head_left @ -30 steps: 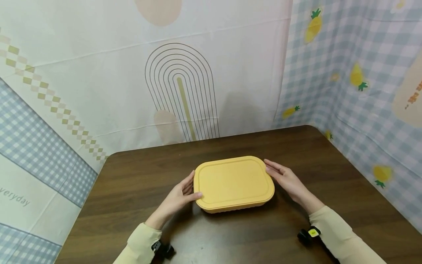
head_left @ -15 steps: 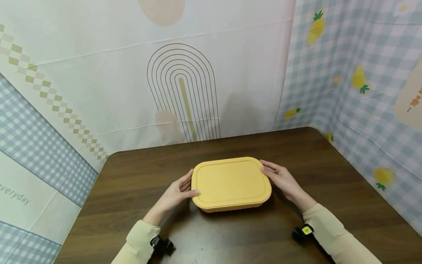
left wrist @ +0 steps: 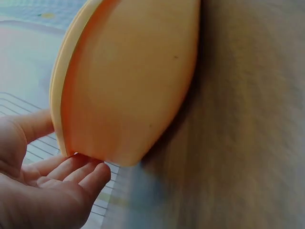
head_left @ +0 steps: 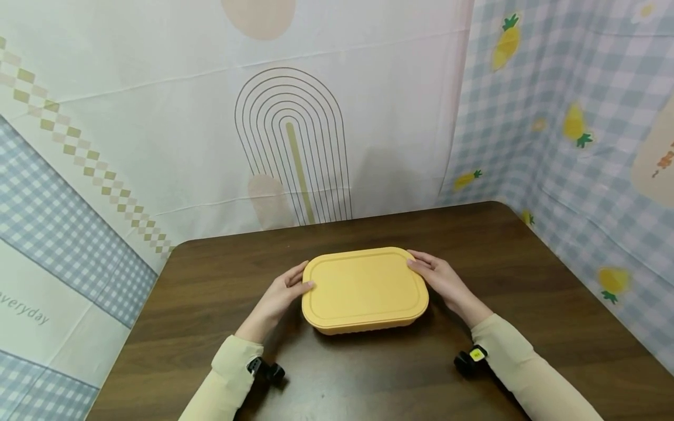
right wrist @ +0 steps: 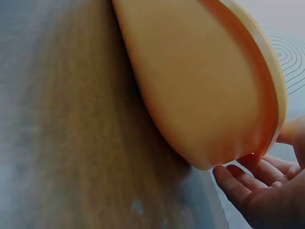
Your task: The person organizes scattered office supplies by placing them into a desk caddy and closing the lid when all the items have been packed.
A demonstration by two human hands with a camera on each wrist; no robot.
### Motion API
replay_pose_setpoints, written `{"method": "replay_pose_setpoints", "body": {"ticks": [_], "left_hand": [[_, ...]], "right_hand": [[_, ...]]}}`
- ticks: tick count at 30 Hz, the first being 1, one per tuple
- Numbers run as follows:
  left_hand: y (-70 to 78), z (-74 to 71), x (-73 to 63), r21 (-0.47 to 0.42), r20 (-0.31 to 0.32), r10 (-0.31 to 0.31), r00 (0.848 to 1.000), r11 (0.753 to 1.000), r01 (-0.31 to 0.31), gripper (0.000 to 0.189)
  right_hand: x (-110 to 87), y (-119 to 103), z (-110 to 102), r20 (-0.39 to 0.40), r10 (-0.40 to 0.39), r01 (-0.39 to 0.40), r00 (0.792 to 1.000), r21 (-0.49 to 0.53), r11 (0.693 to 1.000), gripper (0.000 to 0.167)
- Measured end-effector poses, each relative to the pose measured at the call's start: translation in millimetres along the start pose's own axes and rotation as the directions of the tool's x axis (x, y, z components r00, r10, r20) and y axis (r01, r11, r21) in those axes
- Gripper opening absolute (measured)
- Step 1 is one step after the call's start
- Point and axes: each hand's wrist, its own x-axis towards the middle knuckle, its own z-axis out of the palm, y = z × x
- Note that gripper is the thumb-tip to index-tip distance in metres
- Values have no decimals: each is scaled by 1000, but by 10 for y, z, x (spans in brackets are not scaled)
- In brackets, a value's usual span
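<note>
A yellow rectangular food container (head_left: 365, 287) with rounded corners and a flat lid sits on the table between the two hands. At its left end my left hand (head_left: 278, 297) grips the rim, thumb on the lid's edge. My right hand (head_left: 444, 282) holds the far right corner in the same way. The left wrist view shows the left fingers (left wrist: 78, 174) under the lid's rim, against the container wall (left wrist: 128, 86). Right fingers (right wrist: 243, 179) likewise lie beneath the rim in the right wrist view. The lid covers whatever is inside.
The dark wooden table (head_left: 337, 380) has rounded far corners. Behind it hangs a white printed cloth (head_left: 184, 146), and at the right a blue checked cloth (head_left: 574, 193) with pineapples runs along the edge. Black cameras (head_left: 468, 361) are strapped to both wrists.
The container has shifted a little to the left and slightly away from the person, both hands moving with it. The left hand has slid farther back along its end.
</note>
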Motion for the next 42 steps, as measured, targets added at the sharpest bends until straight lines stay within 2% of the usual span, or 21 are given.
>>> {"method": "replay_pose_setpoints", "body": {"ticks": [5,13,28,35,42], "left_hand": [[-19,19,160,-110,-9,-9,1000,994,8,55],[-43,20,272,-145,-12,-25,1000,989,23,51],[-59,19,288,-206,-6,-42,999,978,40,54],[-38,6,265,-234,-20,-54,998,971,47,51],[-41,-21,260,-227,-8,-42,999,973,40,52]], "right_hand": [[74,-20,7,4,7,-7,1000,24,1000,66],[120,-28,11,-14,12,-11,1000,71,997,62],[137,18,28,-27,30,-27,999,102,994,60],[173,32,34,-16,11,-9,1000,112,994,61],[165,3,46,-11,-12,13,1000,106,994,59]]}}
